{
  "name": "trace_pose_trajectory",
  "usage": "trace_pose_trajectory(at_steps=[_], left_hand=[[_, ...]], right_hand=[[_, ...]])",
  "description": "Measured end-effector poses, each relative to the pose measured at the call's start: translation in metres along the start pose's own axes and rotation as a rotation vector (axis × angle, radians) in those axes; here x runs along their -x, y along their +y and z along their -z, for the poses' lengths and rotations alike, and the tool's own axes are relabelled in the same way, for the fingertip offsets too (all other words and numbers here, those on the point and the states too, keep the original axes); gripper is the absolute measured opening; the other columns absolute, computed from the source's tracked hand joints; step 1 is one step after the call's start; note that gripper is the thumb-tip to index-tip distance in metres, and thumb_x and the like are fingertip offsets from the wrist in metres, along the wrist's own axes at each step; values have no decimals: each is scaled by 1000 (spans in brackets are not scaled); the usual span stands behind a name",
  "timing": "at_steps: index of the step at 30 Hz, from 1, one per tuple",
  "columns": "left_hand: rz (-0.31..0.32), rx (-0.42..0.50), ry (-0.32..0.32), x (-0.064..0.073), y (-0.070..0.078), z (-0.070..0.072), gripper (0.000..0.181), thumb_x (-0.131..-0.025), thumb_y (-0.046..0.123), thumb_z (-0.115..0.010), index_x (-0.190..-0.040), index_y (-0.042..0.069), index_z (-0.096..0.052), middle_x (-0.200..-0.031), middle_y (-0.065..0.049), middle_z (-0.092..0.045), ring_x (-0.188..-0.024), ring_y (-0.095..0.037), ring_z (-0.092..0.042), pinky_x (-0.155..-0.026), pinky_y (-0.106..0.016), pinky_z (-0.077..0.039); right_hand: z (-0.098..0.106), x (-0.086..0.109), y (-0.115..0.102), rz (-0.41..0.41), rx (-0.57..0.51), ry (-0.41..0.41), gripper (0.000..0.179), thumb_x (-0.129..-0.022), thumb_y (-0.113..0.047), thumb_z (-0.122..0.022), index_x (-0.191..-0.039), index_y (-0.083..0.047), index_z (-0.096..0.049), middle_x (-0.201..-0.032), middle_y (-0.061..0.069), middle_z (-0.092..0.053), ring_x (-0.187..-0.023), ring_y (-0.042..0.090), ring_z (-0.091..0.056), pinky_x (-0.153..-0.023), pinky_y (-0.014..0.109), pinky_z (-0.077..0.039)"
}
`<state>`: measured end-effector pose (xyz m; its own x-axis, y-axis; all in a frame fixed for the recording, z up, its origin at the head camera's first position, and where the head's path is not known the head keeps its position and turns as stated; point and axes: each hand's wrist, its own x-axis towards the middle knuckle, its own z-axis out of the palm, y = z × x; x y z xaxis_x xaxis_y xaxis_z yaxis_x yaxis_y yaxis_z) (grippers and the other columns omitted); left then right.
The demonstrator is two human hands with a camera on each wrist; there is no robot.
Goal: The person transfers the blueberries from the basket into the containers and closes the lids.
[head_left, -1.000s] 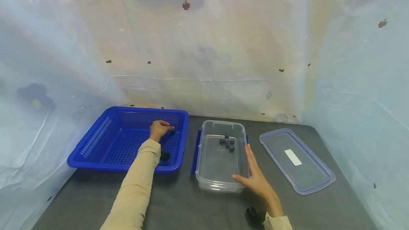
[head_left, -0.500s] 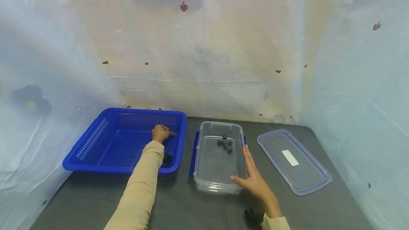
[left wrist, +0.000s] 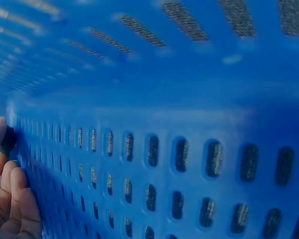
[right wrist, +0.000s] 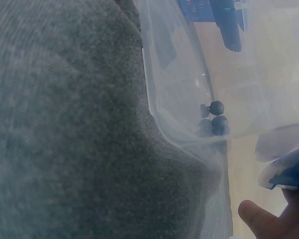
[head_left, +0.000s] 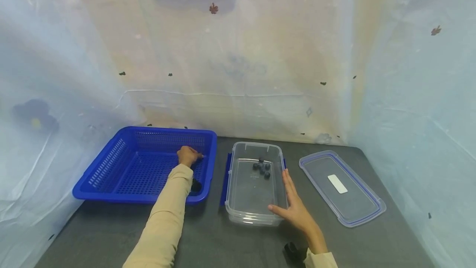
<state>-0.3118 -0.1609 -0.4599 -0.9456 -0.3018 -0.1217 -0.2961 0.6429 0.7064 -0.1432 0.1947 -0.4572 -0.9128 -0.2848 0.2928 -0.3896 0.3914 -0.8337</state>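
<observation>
My left hand (head_left: 187,156) reaches down inside the blue basket (head_left: 122,197), near its right wall. In the left wrist view, a dark round blueberry (left wrist: 8,140) is pinched between its thumb and finger, close to the perforated wall. My right hand (head_left: 297,210) rests against the right side of the clear plastic container (head_left: 249,199), thumb spread from fairly straight fingers. Several blueberries (head_left: 262,168) lie inside this container, toward its far end. The right wrist view catches part of the right hand (right wrist: 269,219) beside a blue clip.
A clear lid (head_left: 357,195) with a blue seal and a white label lies right of the container. Blue side clips (head_left: 225,181) hang off the container. Dark grey cloth (head_left: 208,235) covers the table, with patterned sheeting (head_left: 238,53) behind and at both sides.
The left hand has shifted slightly at the basket's right side and its fingers have closed in on the blueberry. The right hand stays against the container. The head view has shifted a little.
</observation>
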Motion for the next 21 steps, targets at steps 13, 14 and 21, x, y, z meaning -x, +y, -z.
trace_pose_trajectory(at_steps=[13, 14, 21], left_hand=[[-96, 69, 25, -3, 4, 7, 28, -79, 11, -78, -95, -9, -71, -104, -24, -67, -120, -48, -42, -106, -52, -29], [-106, 75, 30, -3, 5, 9, 28, -79, 11, -78, -95, -10, -71, -104, -24, -67, -120, -48, -42, -106, -52, -28], [-135, 123, 47, -5, 14, 20, 29, -78, 13, -80, -97, -7, -72, -105, -22, -68, -121, -45, -42, -108, -50, -26]], right_hand=[[4, 1, -21, -3, -8, -9, 102, -75, -11, -77, -149, 12, -10, -155, 32, -1, -137, 55, -5, -98, 76, -11], [4, 1, -22, -9, -6, -10, 102, -76, -11, -77, -149, 12, -10, -155, 32, 0, -138, 55, -5, -98, 76, -11], [3, 1, -14, -16, -4, -6, 101, -77, -11, -77, -150, 10, -10, -155, 31, 0, -138, 54, -5, -100, 74, -10]])
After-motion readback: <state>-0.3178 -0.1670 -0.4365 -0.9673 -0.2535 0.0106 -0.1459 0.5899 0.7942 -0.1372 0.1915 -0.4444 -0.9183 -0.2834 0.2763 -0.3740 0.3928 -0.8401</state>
